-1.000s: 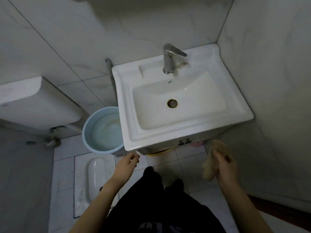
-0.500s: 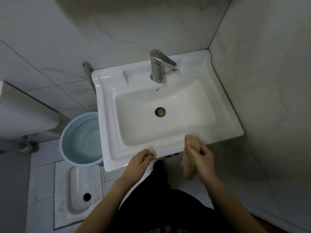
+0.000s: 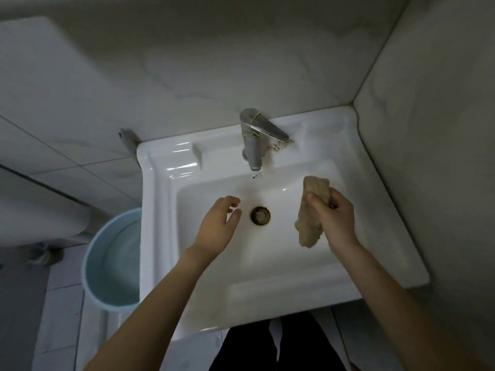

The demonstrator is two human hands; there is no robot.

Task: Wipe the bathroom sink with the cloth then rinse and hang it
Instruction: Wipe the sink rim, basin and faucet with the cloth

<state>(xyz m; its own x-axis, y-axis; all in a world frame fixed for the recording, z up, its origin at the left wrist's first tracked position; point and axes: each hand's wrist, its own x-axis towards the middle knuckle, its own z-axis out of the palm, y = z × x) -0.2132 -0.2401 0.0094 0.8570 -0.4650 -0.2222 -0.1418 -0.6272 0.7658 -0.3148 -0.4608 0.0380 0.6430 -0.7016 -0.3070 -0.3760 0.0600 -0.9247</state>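
Left grip (image 3: 217, 226): a bare hand seen from the back, knuckles and all five fingers in view, the fingertips slightly blurred.
Right grip (image 3: 337, 218): a bare hand, also seen from the back, with the thumb on its inner side and the knuckles in soft shade.
Left forearm (image 3: 160, 295): bare from the wrist down to the lower edge of the picture, slim at the wrist and broader lower down.
Right forearm (image 3: 396, 295): bare in the same way, running off at the lower right corner.
Trousers (image 3: 241, 349): plain black or very dark fabric at the bottom edge, two legs parted by a narrow pale gap.
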